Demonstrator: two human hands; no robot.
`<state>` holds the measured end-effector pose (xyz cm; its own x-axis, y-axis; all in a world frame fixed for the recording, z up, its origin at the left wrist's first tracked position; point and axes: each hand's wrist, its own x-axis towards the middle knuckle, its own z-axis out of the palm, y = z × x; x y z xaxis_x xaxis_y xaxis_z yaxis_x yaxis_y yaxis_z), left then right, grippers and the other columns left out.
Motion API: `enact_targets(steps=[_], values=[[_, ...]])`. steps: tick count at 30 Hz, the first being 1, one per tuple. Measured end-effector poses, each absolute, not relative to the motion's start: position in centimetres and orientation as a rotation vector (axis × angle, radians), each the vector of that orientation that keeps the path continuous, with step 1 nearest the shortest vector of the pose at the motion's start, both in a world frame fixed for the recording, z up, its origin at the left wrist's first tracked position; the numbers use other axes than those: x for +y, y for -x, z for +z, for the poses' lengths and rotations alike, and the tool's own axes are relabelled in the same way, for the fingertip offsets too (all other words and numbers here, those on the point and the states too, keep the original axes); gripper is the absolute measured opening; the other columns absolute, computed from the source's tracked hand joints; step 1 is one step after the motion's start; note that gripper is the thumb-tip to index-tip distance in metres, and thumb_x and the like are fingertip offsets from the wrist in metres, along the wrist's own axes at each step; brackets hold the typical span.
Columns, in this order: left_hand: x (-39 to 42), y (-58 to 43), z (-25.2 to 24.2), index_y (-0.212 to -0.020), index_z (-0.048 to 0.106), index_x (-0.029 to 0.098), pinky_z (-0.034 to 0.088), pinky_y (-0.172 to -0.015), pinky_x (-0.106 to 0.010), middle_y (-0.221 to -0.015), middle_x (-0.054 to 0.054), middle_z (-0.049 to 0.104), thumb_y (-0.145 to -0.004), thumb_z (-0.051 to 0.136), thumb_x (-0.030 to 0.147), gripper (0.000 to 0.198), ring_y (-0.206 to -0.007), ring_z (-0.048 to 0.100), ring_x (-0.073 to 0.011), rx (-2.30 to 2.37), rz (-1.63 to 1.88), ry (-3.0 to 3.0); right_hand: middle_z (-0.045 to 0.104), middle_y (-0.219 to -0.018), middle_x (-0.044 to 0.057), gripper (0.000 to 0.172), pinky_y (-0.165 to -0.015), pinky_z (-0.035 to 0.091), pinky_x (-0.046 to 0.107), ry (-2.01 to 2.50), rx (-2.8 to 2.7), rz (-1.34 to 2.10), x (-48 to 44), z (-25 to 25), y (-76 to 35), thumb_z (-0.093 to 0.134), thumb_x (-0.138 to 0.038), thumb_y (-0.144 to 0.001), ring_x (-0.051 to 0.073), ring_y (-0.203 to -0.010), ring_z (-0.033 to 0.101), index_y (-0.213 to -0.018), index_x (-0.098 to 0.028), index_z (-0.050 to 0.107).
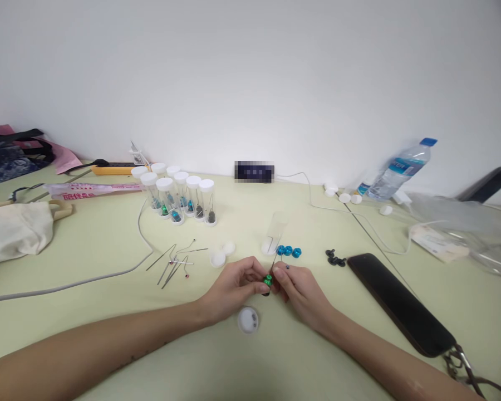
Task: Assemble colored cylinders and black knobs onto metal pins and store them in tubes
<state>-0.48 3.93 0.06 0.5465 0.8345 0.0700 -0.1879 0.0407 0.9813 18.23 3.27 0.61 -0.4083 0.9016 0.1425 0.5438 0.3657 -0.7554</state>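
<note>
Fingers (259, 287) of left hand (234, 287) pinch green bead (268, 280), low over counter (108, 312), near white cap (247, 320). Right hand (298, 289) fingers closed tight on thin pin (273, 264) touching bead. Best keep bead still, pin straight, hands low so bead cannot roll far

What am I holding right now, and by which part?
A small green metallic bead, pinched by its sides between fingertips of the left hand and the right hand.
</note>
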Motion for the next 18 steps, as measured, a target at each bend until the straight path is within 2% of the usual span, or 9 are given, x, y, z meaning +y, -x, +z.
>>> enact_targets(steps=[4, 10, 18], values=[[4.03, 0.47, -0.21, -0.083, 0.057, 0.016, 0.048, -0.078, -0.032, -0.083, -0.004, 0.069, -0.077, 0.065, 0.013, 0.01, -0.083, 0.064, -0.017, 0.668, 0.863, -1.324, 0.051, -0.057, -0.003, 0.044, -0.057, 0.037, 0.024, 1.26, -2.006, 0.922, 3.34, 0.5, -18.22, 0.029, -0.041, -0.099, 0.012, -0.053, 0.048, -0.069, -0.019, 0.052], [4.03, 0.66, -0.42, -0.088, 0.061, 0.018, 0.048, -0.078, -0.031, -0.085, -0.003, 0.067, -0.079, 0.059, 0.011, 0.011, -0.086, 0.062, -0.0171, 0.821, 0.864, -1.481, 0.055, -0.066, -0.003, 0.031, -0.038, 0.031, 0.02, 1.243, -1.594, 1.171, 3.88, 0.08, -18.22, 0.032, -0.046, -0.097, 0.008, -0.04, 0.045, -0.098, -0.021, 0.05], [3.83, 0.85, 0.01, -0.091, 0.063, 0.019, 0.05, -0.079, -0.031, -0.086, -0.003, 0.067, -0.081, 0.054, 0.009, 0.017, -0.086, 0.062, -0.0172, 0.853, 0.813, -1.585, 0.055, -0.063, -0.003, 0.03, -0.035, 0.03, 0.018, 1.226, -1.579, 1.207, 3.79, 0.26, -18.25, 0.035, -0.046, -0.096, 0.008, -0.041, 0.045, -0.097, -0.02, 0.05]])
